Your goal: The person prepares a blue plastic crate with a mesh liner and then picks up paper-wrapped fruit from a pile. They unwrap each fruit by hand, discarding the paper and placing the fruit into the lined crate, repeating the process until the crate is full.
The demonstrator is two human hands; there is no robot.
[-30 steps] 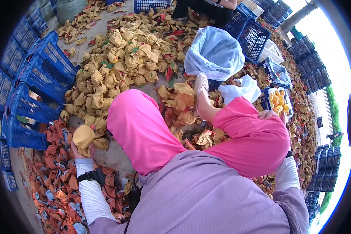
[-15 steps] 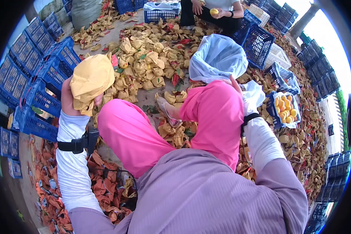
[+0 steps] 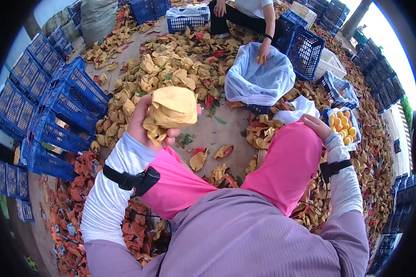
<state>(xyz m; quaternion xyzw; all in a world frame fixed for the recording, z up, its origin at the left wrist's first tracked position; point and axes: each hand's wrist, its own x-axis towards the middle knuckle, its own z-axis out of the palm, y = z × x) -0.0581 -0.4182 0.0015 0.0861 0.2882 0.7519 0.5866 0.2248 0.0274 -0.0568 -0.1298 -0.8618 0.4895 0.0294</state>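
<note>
In my left hand (image 3: 141, 122) is a round paper-bagged fruit (image 3: 174, 107), lifted above my left knee. Its tan bag is crumpled at the bottom, and the fruit inside is hidden. My right hand (image 3: 316, 126) lies on the knee of my pink trousers (image 3: 286, 168), fingers stretched over the cloth, holding nothing. In front of me spreads a heap of tan paper-bagged fruit (image 3: 171, 69). A crate lined with pale blue plastic (image 3: 238, 87) stands ahead to the right, with another person's hand (image 3: 264, 50) reaching into it, holding a yellow fruit.
Stacked blue crates (image 3: 62, 120) stand at my left. A lined crate of yellow-orange fruit (image 3: 343, 125) sits beyond my right hand, near an upended blue crate (image 3: 306, 53). Discarded orange paper bags (image 3: 85, 203) and tan ones (image 3: 351, 184) litter the floor. A seated co-worker (image 3: 249, 16) is opposite.
My left hand has brought the bagged fruit rightward and lower, toward my middle. My knees have spread apart, and my right hand moved right with its knee. The co-worker's hand has gone into the lined crate.
</note>
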